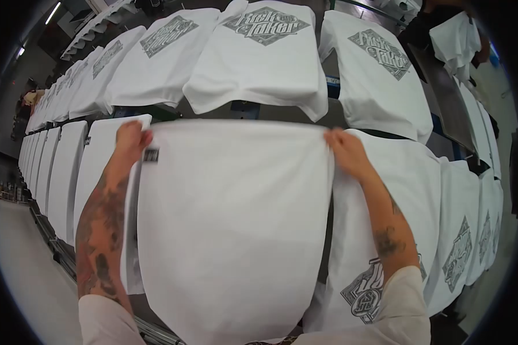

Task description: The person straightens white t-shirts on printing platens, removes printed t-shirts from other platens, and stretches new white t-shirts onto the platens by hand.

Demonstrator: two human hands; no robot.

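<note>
A plain white shirt (230, 224) is stretched between my two hands, its top edge pulled nearly straight. My left hand (133, 138) is closed on the upper left corner, just above a small dark label (151, 155). At the upper right corner, my right hand (344, 150) pinches the same edge. The cloth hangs down toward my body over what lies beneath it. Right of it lies a white shirt (385, 172) with a grey print low down, partly behind my right forearm.
Printed white shirts (259, 63) lie in a far row, another (380, 75) at the right. More white shirts (66, 172) line the left side. A person (437, 17) at the upper right is beside a bunched white cloth (456, 43). A metal rail (60, 250) runs along the lower left.
</note>
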